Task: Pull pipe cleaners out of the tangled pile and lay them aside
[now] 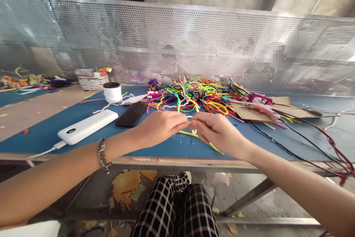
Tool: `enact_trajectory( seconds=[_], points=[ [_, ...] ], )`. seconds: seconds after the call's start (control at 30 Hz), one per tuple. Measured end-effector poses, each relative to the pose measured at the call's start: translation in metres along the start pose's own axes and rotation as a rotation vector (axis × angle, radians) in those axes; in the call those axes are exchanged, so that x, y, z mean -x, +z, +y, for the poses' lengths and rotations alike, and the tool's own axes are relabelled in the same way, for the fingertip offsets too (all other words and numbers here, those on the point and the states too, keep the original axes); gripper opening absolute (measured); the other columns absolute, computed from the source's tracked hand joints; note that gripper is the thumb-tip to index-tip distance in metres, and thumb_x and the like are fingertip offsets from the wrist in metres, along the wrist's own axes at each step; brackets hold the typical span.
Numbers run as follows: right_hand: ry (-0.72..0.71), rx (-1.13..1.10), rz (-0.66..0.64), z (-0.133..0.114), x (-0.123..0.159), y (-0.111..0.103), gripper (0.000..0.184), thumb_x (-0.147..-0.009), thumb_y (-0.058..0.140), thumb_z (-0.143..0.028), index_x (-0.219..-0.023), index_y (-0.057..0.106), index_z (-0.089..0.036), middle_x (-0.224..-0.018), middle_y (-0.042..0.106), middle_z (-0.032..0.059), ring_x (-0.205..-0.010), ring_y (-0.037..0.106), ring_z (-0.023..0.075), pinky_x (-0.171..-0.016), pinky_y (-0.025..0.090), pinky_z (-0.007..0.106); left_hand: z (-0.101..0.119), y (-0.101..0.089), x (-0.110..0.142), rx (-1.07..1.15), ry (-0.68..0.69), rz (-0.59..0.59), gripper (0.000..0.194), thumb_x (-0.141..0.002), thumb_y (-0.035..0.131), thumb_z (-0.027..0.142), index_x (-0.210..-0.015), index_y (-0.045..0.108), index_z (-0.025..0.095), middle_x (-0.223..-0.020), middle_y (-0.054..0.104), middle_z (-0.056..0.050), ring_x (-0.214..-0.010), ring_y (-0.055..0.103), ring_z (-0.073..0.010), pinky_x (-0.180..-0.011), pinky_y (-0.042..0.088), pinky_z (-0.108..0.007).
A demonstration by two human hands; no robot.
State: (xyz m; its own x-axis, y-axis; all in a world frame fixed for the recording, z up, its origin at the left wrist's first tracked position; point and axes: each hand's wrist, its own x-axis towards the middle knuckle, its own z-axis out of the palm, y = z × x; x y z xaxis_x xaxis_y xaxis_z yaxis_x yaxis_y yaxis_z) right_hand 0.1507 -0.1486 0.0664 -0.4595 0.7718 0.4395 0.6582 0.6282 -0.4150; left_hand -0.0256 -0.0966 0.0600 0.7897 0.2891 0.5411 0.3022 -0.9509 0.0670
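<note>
My left hand (pixel 165 125) and my right hand (pixel 217 131) meet fingertip to fingertip over the near part of the blue table. Both are closed in a pinch, with a short bit of pale yellow cord (pixel 194 132) showing between and just below the fingers. How far the cord runs inside my fingers is hidden. Under my hands a bright yellow cord (pixel 215 148) lies on the tabletop among small white scraps. Just beyond them spreads a tangled heap of coloured cords (pixel 194 91).
Left of my hands are a black phone (pixel 132 114), a white power bank (pixel 88 127) with its cable, a white spool (pixel 112 92) and a basket (pixel 92 80). A pink glue gun (pixel 266 111) rests on cardboard (pixel 244 114) at right, beside trailing wires (pixel 294 133). Perforated metal panel (pixel 210 41) stands behind.
</note>
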Motion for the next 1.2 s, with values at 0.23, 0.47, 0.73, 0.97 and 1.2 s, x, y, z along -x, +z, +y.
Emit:
enact_trajectory(
  seconds=[0.23,0.47,0.73,0.97,1.2],
  points=[
    [-0.378,0.555,0.234,0.008,0.007,-0.006,0.019,-0.086,0.035,-0.017,-0.082,0.053,-0.013,-0.055,0.050,-0.0021,-0.047,0.039,0.0063,-0.044,0.027,0.018,-0.005,-0.006,0.001,0.048,0.053,0.098,0.023,-0.086,0.041,0.019,-0.101,0.058,0.017,-0.066,0.066,0.002,-0.049,0.054,-0.0059,-0.049,0.037,-0.015],
    [-0.504,0.636,0.068,0.002,0.010,-0.011,0.029,-0.087,0.031,-0.012,-0.091,0.059,-0.012,-0.058,0.057,0.0004,-0.049,0.045,0.0082,-0.046,0.029,0.021,-0.005,-0.014,0.003,0.130,0.082,-0.048,0.021,-0.082,0.045,0.017,-0.088,0.065,0.020,-0.066,0.068,0.002,-0.051,0.057,-0.0074,-0.049,0.038,-0.015],
    [-0.121,-0.100,-0.260,0.003,0.004,-0.015,0.021,-0.086,0.038,-0.019,-0.080,0.057,-0.012,-0.065,0.053,-0.0015,-0.055,0.042,0.0049,-0.051,0.032,0.015,-0.011,-0.016,0.010,0.193,0.116,-0.168,0.023,-0.082,0.045,0.016,-0.090,0.066,0.020,-0.076,0.070,-0.001,-0.059,0.062,-0.0083,-0.055,0.040,-0.013],
    [-0.016,-0.303,-0.386,0.017,0.002,-0.016,0.024,-0.086,0.038,-0.024,-0.078,0.056,-0.011,-0.064,0.048,-0.0015,-0.055,0.037,0.0057,-0.050,0.031,0.017,-0.013,-0.018,0.012,0.119,0.156,-0.226,0.025,-0.083,0.042,0.014,-0.091,0.065,0.019,-0.080,0.070,-0.001,-0.061,0.062,-0.0079,-0.054,0.040,-0.013],
    [-0.057,-0.047,-0.343,0.030,0.012,-0.021,0.029,-0.087,0.034,-0.026,-0.080,0.058,-0.012,-0.059,0.048,-0.0018,-0.050,0.035,0.0061,-0.049,0.029,0.018,-0.027,-0.014,0.018,-0.116,0.178,-0.205,0.031,-0.087,0.033,0.017,-0.089,0.064,0.017,-0.072,0.069,-0.001,-0.058,0.061,-0.0090,-0.052,0.039,-0.016]
  ],
)
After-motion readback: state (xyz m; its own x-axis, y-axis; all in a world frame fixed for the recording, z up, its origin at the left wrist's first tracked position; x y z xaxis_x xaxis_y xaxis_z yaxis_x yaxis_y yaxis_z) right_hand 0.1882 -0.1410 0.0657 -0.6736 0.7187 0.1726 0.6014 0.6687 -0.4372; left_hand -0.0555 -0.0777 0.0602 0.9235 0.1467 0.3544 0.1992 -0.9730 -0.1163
